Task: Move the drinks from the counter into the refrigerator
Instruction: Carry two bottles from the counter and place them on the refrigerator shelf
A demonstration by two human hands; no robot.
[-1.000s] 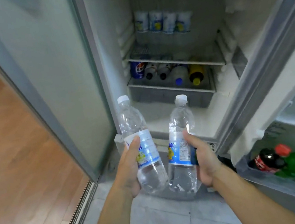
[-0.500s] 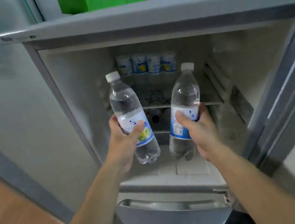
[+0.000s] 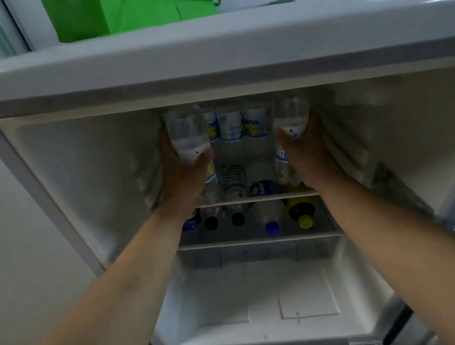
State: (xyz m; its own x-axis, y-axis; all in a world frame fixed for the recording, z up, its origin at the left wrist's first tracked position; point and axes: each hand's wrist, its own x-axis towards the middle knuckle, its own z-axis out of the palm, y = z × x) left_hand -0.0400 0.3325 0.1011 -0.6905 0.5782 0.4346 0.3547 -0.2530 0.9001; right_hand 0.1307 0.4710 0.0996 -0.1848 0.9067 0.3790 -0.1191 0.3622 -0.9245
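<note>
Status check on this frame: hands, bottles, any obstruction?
Left hand grips left bottle; right hand grips right bottle. Both over upper shelf. Standing bottles behind.

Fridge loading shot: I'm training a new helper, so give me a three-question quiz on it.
1. True or false: each hand grips a clear bottle.
2. What sits on top of the fridge? A) green bag B) red box C) kettle
3. Fill in: the bottles are held at the ___ shelf.

Key:
1. True: left hand grips the left bottle, right hand the right bottle.
2. A, green bag.
3. Upper.
</note>
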